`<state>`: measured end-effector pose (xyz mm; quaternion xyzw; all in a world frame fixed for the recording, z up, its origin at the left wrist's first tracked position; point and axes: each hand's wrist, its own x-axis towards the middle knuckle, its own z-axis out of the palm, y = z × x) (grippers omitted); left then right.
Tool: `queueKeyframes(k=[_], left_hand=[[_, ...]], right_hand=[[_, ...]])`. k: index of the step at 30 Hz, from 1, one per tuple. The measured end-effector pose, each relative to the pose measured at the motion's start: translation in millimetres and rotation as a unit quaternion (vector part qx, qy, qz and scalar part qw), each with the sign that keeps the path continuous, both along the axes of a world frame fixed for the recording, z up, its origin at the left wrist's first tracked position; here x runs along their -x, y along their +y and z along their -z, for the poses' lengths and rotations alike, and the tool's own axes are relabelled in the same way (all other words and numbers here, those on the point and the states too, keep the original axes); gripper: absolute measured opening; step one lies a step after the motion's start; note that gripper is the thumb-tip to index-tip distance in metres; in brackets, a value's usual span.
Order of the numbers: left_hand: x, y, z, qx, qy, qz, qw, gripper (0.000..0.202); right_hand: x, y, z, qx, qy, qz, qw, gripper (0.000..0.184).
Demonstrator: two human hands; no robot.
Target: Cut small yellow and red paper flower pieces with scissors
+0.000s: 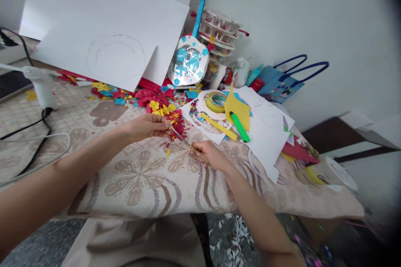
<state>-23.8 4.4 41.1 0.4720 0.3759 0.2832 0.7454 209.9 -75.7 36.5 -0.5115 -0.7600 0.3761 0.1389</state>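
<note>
Right hand [209,155] grips scissors [184,141]; left hand [147,127] touches red scraps [178,127].

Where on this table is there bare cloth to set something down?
Bare cloth runs along the near edge below both hands, and between the left hand and the glue gun. Crowded: paper scraps behind the left hand, and white sheets beyond the right hand, which holds scissors.

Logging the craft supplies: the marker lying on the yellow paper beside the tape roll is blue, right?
Not blue. The head view shows the marker is green; it does lie on the yellow paper beside the tape roll.
</note>
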Motion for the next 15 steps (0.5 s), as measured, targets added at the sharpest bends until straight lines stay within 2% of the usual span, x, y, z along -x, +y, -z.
queueKeyframes(k=[15], left_hand=[[2.2, 1.8, -1.2, -0.005, 0.013, 0.020, 1.000, 0.012]], right_hand=[[-1.4, 3.8, 2.5, -0.078, -0.034, -0.008, 0.996, 0.043]])
